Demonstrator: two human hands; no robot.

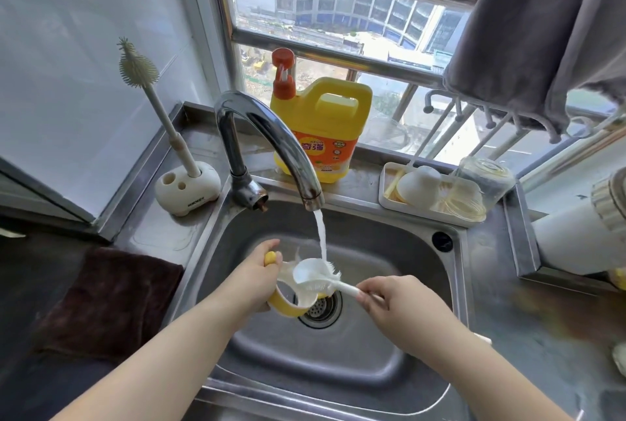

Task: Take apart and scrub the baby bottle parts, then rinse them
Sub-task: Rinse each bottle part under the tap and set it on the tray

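1. Over the middle of the sink (399,346), just above the drain (320,310), the left hand (259,276) grips a yellow-and-white collar (288,300), fingers curled round its rim, thumb by a yellow tab at the top.
2. The right hand (389,302) pinches the white handle of a small brush (325,280) between thumb and fingers; its bristled head lies against the collar.
3. Water (320,234) runs from the tap (267,143) straight onto the brush head and splashes.
4. At the sink's back right corner a white tray (393,204) holds a white nipple (420,183), a clear ring and an upturned clear bottle (487,177).
5. At the back left corner a long brush (152,95) stands upright in a white holder (188,188).
6. A yellow soap jug (325,126) sits on the sill behind the tap.
7. A dark cloth (111,298) lies on the counter left of the sink; a grey towel (542,31) hangs at the window, upper right.
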